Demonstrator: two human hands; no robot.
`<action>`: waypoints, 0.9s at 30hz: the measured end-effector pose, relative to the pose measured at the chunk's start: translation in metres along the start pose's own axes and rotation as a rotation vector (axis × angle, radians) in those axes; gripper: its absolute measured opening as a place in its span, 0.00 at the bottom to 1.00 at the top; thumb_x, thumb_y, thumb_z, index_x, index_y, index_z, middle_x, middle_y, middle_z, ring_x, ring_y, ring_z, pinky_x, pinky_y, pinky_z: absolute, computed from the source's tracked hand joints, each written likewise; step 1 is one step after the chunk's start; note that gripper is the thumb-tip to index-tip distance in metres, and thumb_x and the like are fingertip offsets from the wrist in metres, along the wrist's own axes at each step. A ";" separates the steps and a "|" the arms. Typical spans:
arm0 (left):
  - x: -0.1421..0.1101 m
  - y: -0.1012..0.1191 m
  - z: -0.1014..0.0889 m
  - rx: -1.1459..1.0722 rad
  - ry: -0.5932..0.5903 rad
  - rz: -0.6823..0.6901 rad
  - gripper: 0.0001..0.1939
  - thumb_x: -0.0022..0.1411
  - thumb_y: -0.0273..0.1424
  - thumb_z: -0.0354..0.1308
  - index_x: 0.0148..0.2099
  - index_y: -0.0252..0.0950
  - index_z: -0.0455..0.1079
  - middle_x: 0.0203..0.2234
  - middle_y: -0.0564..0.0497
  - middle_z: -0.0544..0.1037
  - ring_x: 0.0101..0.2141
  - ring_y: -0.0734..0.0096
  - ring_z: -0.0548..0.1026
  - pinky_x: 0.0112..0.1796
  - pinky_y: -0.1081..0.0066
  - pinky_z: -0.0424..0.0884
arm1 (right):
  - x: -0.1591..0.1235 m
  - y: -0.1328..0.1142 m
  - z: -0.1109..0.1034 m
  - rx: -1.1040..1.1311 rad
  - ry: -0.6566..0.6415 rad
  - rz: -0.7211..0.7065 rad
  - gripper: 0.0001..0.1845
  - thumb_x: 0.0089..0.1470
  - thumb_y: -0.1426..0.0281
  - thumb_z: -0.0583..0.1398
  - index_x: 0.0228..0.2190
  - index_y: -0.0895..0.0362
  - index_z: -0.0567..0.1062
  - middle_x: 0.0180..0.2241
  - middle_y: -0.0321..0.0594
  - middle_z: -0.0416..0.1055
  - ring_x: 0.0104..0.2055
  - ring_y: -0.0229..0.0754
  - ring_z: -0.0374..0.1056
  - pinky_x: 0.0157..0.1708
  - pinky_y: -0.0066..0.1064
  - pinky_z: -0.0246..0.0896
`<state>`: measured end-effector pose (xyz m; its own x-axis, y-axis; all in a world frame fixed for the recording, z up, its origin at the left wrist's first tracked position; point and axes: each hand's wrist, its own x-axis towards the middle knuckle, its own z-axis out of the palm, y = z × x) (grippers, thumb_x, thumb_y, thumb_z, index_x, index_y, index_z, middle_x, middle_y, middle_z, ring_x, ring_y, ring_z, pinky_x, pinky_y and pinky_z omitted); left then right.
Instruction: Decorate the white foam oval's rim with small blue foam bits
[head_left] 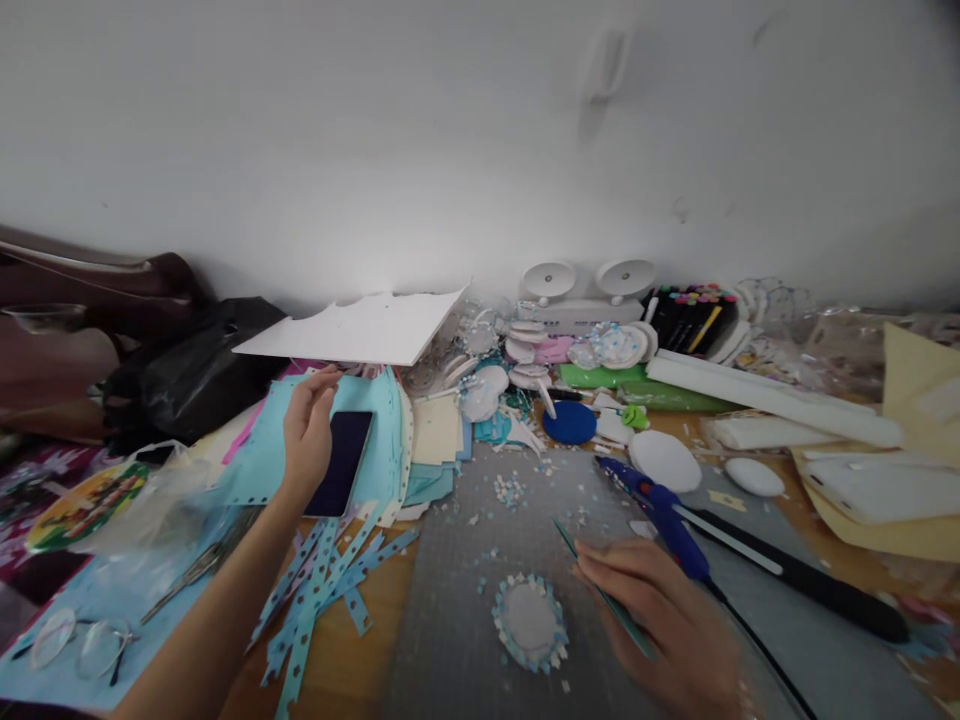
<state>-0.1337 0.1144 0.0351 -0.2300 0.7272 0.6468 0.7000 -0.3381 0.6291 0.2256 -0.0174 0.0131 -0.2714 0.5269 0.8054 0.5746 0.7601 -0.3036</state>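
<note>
My left hand [309,425] reaches over light blue paper [262,435], beside a dark phone [341,465]. Its slightly bent fingers are near the front edge of a raised white board [367,330], with nothing visible in them. In my right hand [652,600], which is slightly blurred, I grip slim green tweezers [600,580], their tip pointing up and left above the grey cutting mat [450,600]. Left of this hand lies a round white disc [529,618], ringed with small blue and white pieces. More such pieces [510,490] lie scattered farther back on the mat.
A blue glue gun [667,520] and a black-handled tool [810,580] lie right of my right hand. Dotted paper strips [322,600], scissors [187,575] and glasses [79,645] are at left. White discs [529,350] and a pen holder [690,320] crowd the back.
</note>
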 end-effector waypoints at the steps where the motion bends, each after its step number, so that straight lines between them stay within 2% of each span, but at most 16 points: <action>1: -0.002 -0.003 -0.002 0.061 -0.013 0.001 0.15 0.67 0.35 0.41 0.49 0.36 0.64 0.48 0.43 0.71 0.51 0.61 0.70 0.52 0.60 0.68 | 0.000 0.000 0.000 -0.003 0.001 0.000 0.09 0.53 0.79 0.59 0.37 0.58 0.76 0.31 0.42 0.77 0.34 0.38 0.73 0.35 0.27 0.70; 3: -0.007 -0.009 -0.006 0.164 -0.036 -0.003 0.15 0.64 0.37 0.46 0.49 0.35 0.64 0.46 0.42 0.71 0.48 0.58 0.72 0.49 0.57 0.69 | -0.001 0.000 -0.001 -0.008 0.010 0.011 0.10 0.53 0.79 0.59 0.38 0.57 0.76 0.31 0.42 0.77 0.34 0.38 0.74 0.35 0.27 0.70; 5: -0.015 -0.017 -0.007 0.301 -0.077 -0.017 0.23 0.54 0.41 0.57 0.48 0.33 0.64 0.44 0.39 0.71 0.46 0.50 0.71 0.48 0.52 0.67 | -0.001 0.000 -0.001 -0.007 0.013 0.025 0.11 0.53 0.78 0.59 0.38 0.56 0.76 0.32 0.42 0.77 0.34 0.39 0.74 0.35 0.28 0.71; 8: -0.030 -0.029 -0.006 0.768 -0.293 -0.065 0.33 0.49 0.47 0.59 0.49 0.27 0.62 0.41 0.34 0.71 0.46 0.39 0.68 0.47 0.47 0.63 | -0.001 0.001 -0.002 -0.013 -0.010 0.017 0.11 0.54 0.78 0.58 0.39 0.56 0.76 0.32 0.42 0.78 0.34 0.39 0.74 0.34 0.29 0.71; 10: -0.037 -0.034 -0.003 0.840 -0.335 -0.093 0.32 0.50 0.48 0.57 0.48 0.27 0.63 0.38 0.34 0.72 0.44 0.38 0.70 0.43 0.49 0.64 | 0.000 0.001 -0.002 -0.026 -0.024 0.006 0.10 0.54 0.78 0.58 0.38 0.57 0.76 0.32 0.42 0.77 0.34 0.39 0.74 0.34 0.28 0.70; 14: -0.038 -0.032 -0.003 0.846 -0.346 -0.106 0.31 0.52 0.46 0.55 0.50 0.27 0.62 0.36 0.35 0.73 0.41 0.40 0.71 0.42 0.51 0.65 | 0.000 0.000 0.001 -0.034 -0.012 0.002 0.07 0.55 0.77 0.58 0.37 0.58 0.75 0.31 0.43 0.77 0.34 0.38 0.73 0.35 0.28 0.70; 20: -0.041 -0.010 -0.019 0.783 -0.367 -0.149 0.35 0.53 0.47 0.56 0.55 0.25 0.60 0.37 0.35 0.72 0.42 0.43 0.72 0.42 0.54 0.68 | -0.005 0.002 0.006 0.002 -0.002 0.060 0.09 0.53 0.78 0.61 0.37 0.57 0.75 0.32 0.42 0.77 0.35 0.40 0.73 0.36 0.30 0.70; 24: -0.059 -0.007 -0.025 0.688 -0.400 -0.172 0.40 0.51 0.50 0.58 0.57 0.25 0.58 0.39 0.34 0.72 0.44 0.42 0.71 0.43 0.53 0.69 | -0.010 0.005 0.014 0.053 0.010 0.166 0.08 0.53 0.78 0.61 0.35 0.55 0.76 0.31 0.40 0.77 0.33 0.39 0.73 0.33 0.29 0.70; 27: -0.068 -0.013 -0.033 0.550 -0.414 -0.225 0.37 0.54 0.51 0.55 0.56 0.27 0.59 0.42 0.34 0.73 0.44 0.44 0.72 0.45 0.51 0.68 | -0.016 0.009 0.025 0.127 0.067 0.343 0.04 0.52 0.75 0.62 0.32 0.55 0.76 0.29 0.39 0.76 0.32 0.39 0.73 0.33 0.28 0.69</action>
<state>-0.1491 0.0499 -0.0023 -0.2100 0.9474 0.2417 0.9298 0.1170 0.3491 0.2160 -0.0092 -0.0149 -0.0261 0.7366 0.6758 0.5217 0.5867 -0.6193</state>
